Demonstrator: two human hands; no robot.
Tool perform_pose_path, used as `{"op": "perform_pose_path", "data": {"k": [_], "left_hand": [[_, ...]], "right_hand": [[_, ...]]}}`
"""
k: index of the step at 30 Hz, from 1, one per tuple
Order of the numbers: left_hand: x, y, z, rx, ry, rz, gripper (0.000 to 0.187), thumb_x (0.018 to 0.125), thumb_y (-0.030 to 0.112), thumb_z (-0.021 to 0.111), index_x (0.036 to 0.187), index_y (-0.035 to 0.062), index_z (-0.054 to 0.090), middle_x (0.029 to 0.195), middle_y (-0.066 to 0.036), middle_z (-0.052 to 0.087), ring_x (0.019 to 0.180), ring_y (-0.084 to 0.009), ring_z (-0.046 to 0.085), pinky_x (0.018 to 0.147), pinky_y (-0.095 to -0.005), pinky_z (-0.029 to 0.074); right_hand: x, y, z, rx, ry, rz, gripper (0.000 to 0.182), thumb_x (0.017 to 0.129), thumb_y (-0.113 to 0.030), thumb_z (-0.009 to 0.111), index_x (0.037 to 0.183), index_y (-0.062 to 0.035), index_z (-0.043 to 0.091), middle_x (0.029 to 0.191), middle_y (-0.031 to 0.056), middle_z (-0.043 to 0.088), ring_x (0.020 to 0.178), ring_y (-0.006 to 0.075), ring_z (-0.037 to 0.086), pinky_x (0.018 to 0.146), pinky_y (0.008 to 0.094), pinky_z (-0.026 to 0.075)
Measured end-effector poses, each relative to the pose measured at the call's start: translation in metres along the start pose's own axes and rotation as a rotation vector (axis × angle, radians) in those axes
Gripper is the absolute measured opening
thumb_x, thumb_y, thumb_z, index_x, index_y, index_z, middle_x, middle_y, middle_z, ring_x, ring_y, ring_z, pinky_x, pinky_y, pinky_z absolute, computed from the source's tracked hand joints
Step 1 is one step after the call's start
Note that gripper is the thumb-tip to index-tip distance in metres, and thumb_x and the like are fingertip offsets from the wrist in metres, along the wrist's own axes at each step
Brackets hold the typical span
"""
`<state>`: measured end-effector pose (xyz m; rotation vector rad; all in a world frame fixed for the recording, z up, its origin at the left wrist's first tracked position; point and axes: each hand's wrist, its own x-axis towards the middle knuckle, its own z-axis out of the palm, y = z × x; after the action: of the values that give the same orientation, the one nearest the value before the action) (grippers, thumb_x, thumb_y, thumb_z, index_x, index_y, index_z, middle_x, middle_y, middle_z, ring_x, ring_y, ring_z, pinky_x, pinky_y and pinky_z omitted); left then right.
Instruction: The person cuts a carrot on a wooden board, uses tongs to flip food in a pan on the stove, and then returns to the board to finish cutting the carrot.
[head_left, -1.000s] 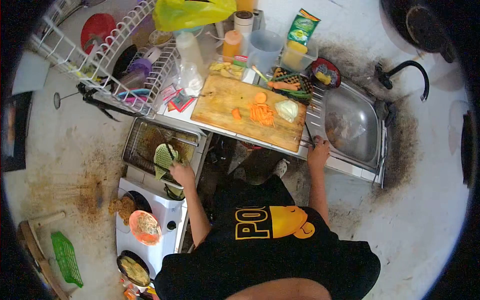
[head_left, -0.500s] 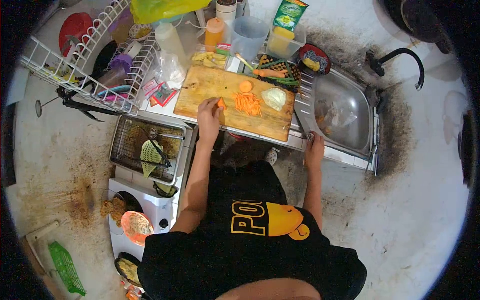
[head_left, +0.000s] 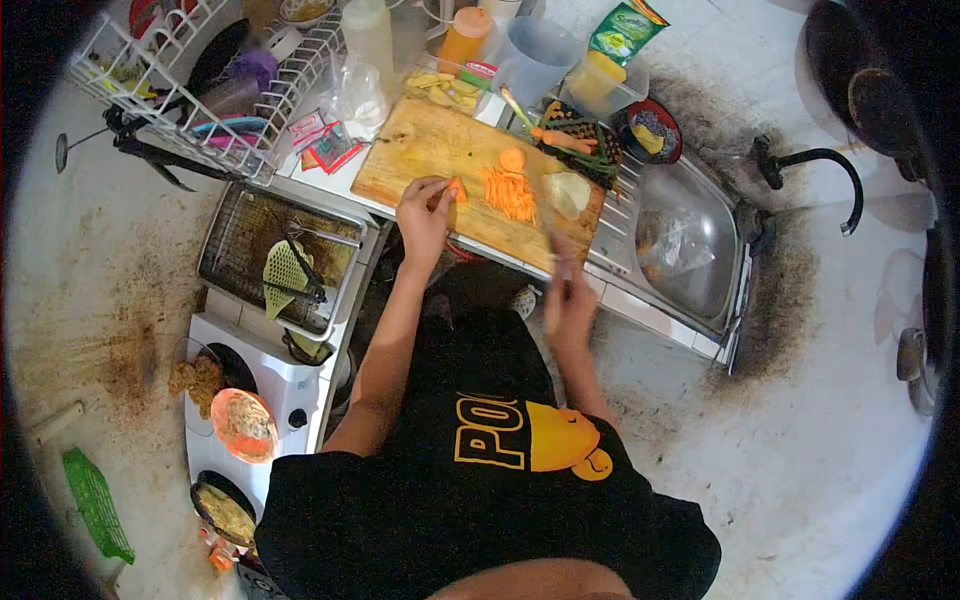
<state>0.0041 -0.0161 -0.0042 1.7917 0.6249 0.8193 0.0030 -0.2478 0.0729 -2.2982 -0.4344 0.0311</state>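
On the wooden cutting board (head_left: 400, 150), my left hand (head_left: 428, 210) pinches a carrot piece (head_left: 457, 189) near the front edge. Shredded carrot (head_left: 508, 194) lies in a pile to its right, with a round carrot slice (head_left: 512, 160) just behind. A pale chunk of cabbage (head_left: 568, 194) sits at the board's right side. My right hand (head_left: 570, 310), smeared by motion, is closed around the handle of a knife (head_left: 553, 232). The blurred blade points up over the board's right part, apart from the carrot piece.
A steel sink (head_left: 690, 240) with a black faucet (head_left: 820, 160) lies right. Behind the board stand a tub of yellow slices (head_left: 440, 90), an orange bottle (head_left: 466, 38) and a basket with a whole carrot (head_left: 565, 140). A fryer (head_left: 215, 270) and stove (head_left: 270, 375) are left.
My right hand has swung left from the sink's edge with the knife, over the board's right part. My left hand still pinches the carrot piece. The whole view has shifted slightly.
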Motion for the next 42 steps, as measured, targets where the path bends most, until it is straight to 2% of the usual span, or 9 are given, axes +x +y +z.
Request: {"op": "perform_pose_path", "data": {"k": [1, 3, 5, 9, 13, 18, 21, 34, 42], "left_hand": [[0.001, -0.001, 0.001, 0.001, 0.008, -0.003, 0.017, 0.078, 0.006, 0.074, 0.094, -0.0004, 0.072, 0.093, -0.011, 0.065, 0.073, -0.0213, 0.062, 0.066, -0.0308, 0.05], [0.002, -0.003, 0.002, -0.035, 0.018, -0.025, 0.016, 0.076, 0.004, 0.075, 0.091, -0.0001, 0.072, 0.089, -0.01, 0.065, 0.068, -0.02, 0.062, 0.064, -0.0298, 0.05], [0.004, 0.003, 0.0, 0.001, 0.019, -0.031, 0.017, 0.075, 0.004, 0.075, 0.091, 0.0001, 0.072, 0.087, -0.01, 0.065, 0.068, -0.0199, 0.062, 0.064, -0.0296, 0.05], [0.01, -0.002, 0.0, 0.049, -0.01, -0.046, 0.018, 0.071, 0.004, 0.077, 0.088, -0.0004, 0.073, 0.082, -0.011, 0.065, 0.067, -0.0201, 0.063, 0.063, -0.0296, 0.05], [0.012, -0.005, 0.001, 0.044, -0.021, -0.095, 0.019, 0.069, 0.005, 0.078, 0.086, -0.0017, 0.072, 0.081, -0.014, 0.065, 0.066, -0.0211, 0.064, 0.063, -0.0302, 0.051], [0.015, -0.012, 0.002, 0.035, -0.036, -0.051, 0.019, 0.069, 0.004, 0.078, 0.086, -0.0026, 0.072, 0.082, -0.014, 0.067, 0.066, -0.0211, 0.065, 0.063, -0.0295, 0.052], [0.017, -0.011, 0.0, 0.04, -0.054, -0.026, 0.017, 0.07, 0.002, 0.077, 0.086, -0.0031, 0.072, 0.082, -0.015, 0.067, 0.066, -0.0207, 0.066, 0.063, -0.0289, 0.052], [0.023, 0.002, -0.004, 0.129, -0.124, 0.028, 0.014, 0.072, -0.002, 0.075, 0.084, -0.0054, 0.07, 0.078, -0.013, 0.065, 0.062, -0.0185, 0.064, 0.059, -0.0276, 0.05], [0.024, -0.001, -0.006, 0.169, -0.166, 0.016, 0.013, 0.072, -0.002, 0.075, 0.084, -0.0045, 0.07, 0.08, -0.013, 0.065, 0.065, -0.0188, 0.064, 0.061, -0.0282, 0.05]], "right_hand": [[0.008, -0.01, 0.018, 0.094, 0.072, -0.339, 0.041, 0.092, -0.003, 0.049, 0.132, -0.0087, 0.054, 0.116, 0.0231, 0.062, 0.087, 0.0307, 0.066, 0.08, 0.0373, 0.049], [0.005, -0.006, 0.048, 0.072, 0.022, -0.275, 0.041, 0.09, -0.002, 0.052, 0.131, -0.0108, 0.056, 0.111, 0.0253, 0.062, 0.098, 0.0316, 0.066, 0.084, 0.0371, 0.049], [0.005, -0.003, 0.066, -0.005, -0.115, -0.171, 0.042, 0.096, -0.011, 0.049, 0.137, -0.0183, 0.05, 0.113, 0.0223, 0.062, 0.103, 0.0392, 0.061, 0.086, 0.0412, 0.05], [0.001, -0.003, 0.076, -0.042, -0.1, -0.241, 0.046, 0.095, -0.011, 0.049, 0.139, -0.0228, 0.047, 0.106, 0.0182, 0.065, 0.091, 0.0368, 0.065, 0.078, 0.0421, 0.052], [-0.005, -0.01, 0.076, -0.064, -0.112, -0.182, 0.046, 0.093, -0.007, 0.051, 0.137, -0.0188, 0.05, 0.099, 0.0223, 0.064, 0.09, 0.0372, 0.064, 0.076, 0.0394, 0.051], [-0.002, -0.023, 0.077, -0.375, -0.346, -0.083, 0.057, 0.096, -0.014, 0.045, 0.148, -0.0314, 0.028, 0.075, 0.0238, 0.064, 0.065, 0.0409, 0.063, 0.059, 0.0507, 0.051], [0.002, -0.029, 0.076, -0.319, -0.385, -0.062, 0.061, 0.096, -0.016, 0.044, 0.149, -0.0343, 0.021, 0.062, 0.0238, 0.06, 0.058, 0.043, 0.061, 0.055, 0.0545, 0.049], [0.022, -0.038, 0.067, -0.186, -0.404, -0.018, 0.06, 0.095, -0.016, 0.042, 0.148, -0.0355, 0.023, 0.06, 0.0229, 0.06, 0.059, 0.0423, 0.064, 0.058, 0.0551, 0.053], [0.04, -0.042, 0.083, -0.105, -0.341, -0.004, 0.056, 0.096, -0.02, 0.044, 0.145, -0.0405, 0.027, 0.073, 0.0261, 0.063, 0.071, 0.0428, 0.064, 0.065, 0.0541, 0.053]]}}
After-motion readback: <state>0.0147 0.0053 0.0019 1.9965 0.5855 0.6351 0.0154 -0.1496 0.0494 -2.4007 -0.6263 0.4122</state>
